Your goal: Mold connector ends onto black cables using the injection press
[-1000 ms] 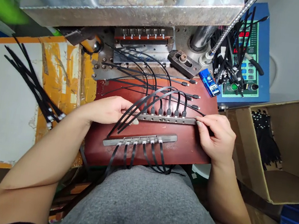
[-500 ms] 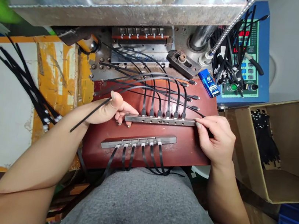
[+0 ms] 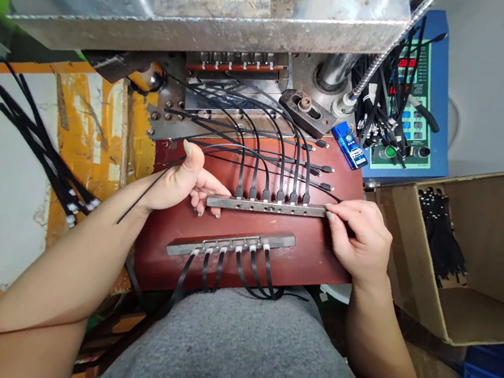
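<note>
Red bench top [image 3: 313, 254] lies under a big metal press [image 3: 211, 14]. Compared with one second ago, the black cables [image 3: 257, 152] no more cross the left hand [image 3: 182, 185]; they now arc away behind its raised thumb, and one runs over it. The upper metal bar [image 3: 268, 206] lies between both hands, its long axis left to right and its six plugs pointing away from the fingers toward the press. Left fingers curl together on its left end; the right hand [image 3: 359, 242] pinches its right end.

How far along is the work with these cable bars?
Done: the near bar carries six cables. In hand: left hand and right hand grip the far bar at its ends, six more cables plugged in. Left: loose cables at the left sit in no bar.
</note>
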Demonstrator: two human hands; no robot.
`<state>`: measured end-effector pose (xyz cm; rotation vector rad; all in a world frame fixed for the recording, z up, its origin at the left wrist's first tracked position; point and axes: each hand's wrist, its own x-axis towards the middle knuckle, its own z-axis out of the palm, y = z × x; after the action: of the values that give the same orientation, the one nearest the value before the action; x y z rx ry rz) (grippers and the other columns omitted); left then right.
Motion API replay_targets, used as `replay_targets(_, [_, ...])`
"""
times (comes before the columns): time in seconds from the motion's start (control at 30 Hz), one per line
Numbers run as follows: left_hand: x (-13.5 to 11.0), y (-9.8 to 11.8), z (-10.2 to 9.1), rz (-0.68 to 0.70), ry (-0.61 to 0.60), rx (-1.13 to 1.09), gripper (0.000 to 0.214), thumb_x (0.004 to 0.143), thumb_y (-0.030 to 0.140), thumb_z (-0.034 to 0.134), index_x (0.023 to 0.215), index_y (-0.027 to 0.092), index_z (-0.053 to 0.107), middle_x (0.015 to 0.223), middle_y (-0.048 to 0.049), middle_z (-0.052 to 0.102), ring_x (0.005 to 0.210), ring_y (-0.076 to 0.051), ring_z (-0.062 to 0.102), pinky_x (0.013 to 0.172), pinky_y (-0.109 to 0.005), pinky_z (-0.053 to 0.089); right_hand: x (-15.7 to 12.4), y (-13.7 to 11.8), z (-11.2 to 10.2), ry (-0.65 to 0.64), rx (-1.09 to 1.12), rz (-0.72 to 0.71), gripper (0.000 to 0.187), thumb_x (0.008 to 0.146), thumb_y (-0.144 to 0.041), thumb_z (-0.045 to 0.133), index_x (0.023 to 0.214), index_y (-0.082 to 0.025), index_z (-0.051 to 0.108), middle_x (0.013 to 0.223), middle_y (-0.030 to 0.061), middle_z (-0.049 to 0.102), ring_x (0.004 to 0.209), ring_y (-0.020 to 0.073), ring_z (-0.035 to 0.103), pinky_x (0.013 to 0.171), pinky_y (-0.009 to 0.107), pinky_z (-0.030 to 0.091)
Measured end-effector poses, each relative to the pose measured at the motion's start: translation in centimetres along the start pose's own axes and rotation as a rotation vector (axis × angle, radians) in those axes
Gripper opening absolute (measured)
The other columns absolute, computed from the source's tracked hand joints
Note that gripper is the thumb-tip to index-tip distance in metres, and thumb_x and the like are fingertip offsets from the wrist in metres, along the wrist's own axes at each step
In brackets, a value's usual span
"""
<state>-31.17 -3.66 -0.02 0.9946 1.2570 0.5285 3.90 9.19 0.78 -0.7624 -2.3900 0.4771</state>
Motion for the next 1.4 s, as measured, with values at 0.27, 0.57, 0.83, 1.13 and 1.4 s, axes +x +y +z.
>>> replay_targets(0.27, [0.5,0.7,1.0,-0.128,0.141,0.006,0.116,0.083,0.084,-0.007,0.104,0.005,0.075,0.079,-0.0182,0.073,0.057,-0.018,0.062,0.055,-0.025,0.046,0.0,0.0,0.0,0.002,-0.007,-0.009,0.021,0.088,-0.013,0.065,0.105,-0.025,0.07,0.093,0.0051,0.067,0.086,0.0209,0.063,0.081,0.04,0.053])
replay_targets(0.57, [0.7,1.3,1.4,-0.04,0.16,0.034,0.106,0.09,0.08,0.006,0.096,0.0,0.076,0.073,-0.0199,0.073,0.051,-0.017,0.062,0.048,-0.023,0.045,0.0,0.2,0.1,0.005,-0.017,-0.029,0.021,0.087,-0.012,0.066,0.104,-0.023,0.07,0.093,0.0054,0.068,0.086,0.0204,0.062,0.081,0.039,0.052])
replay_targets(0.83, [0.3,1.7,1.3,-0.054,0.092,0.052,0.08,0.094,0.072,0.028,0.103,0.01,0.077,0.077,-0.0108,0.074,0.054,-0.013,0.06,0.056,-0.023,0.049,-0.3,0.1,0.1,-0.003,-0.025,-0.017,0.021,0.087,-0.011,0.065,0.104,-0.021,0.071,0.095,0.0062,0.067,0.09,0.0208,0.062,0.083,0.039,0.051])
replay_targets(1.13, [-0.2,1.3,1.4,0.078,0.009,0.141,0.039,0.081,0.046,0.069,0.106,0.017,0.076,0.077,-0.0013,0.071,0.065,-0.011,0.059,0.061,-0.019,0.043,-0.5,0.1,0.1,-0.002,-0.015,-0.02,0.022,0.086,-0.009,0.067,0.104,-0.021,0.071,0.095,0.0067,0.067,0.089,0.0208,0.061,0.083,0.039,0.05])
replay_targets(1.4, [-0.4,1.1,1.7,0.109,0.043,0.179,0.033,0.08,0.042,0.07,0.099,0.016,0.077,0.074,0.0008,0.066,0.067,-0.011,0.056,0.06,-0.019,0.036,-0.6,0.1,0.1,0.002,-0.021,-0.008,0.022,0.086,-0.01,0.067,0.104,-0.021,0.072,0.093,0.0063,0.067,0.088,0.0208,0.061,0.082,0.039,0.05])
